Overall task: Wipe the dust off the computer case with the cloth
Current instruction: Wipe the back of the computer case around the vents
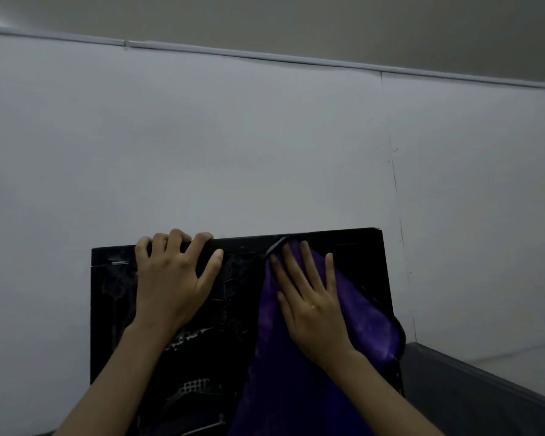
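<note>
My right hand (312, 305) lies flat with straight fingers and presses the purple cloth (356, 313) on the black computer case (114, 309), near its far top edge. My left hand (170, 278) curls over that edge and holds the case. The unwiped part lies to the left, so I think the cloth should slide toward my left hand.

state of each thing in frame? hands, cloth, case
left hand: fingers curled over the case's top edge, gripping it.
right hand: flat, fingers straight, pressing the cloth.
purple cloth: spread on the case's side, hanging down.
computer case: upright, against the wall.
</note>
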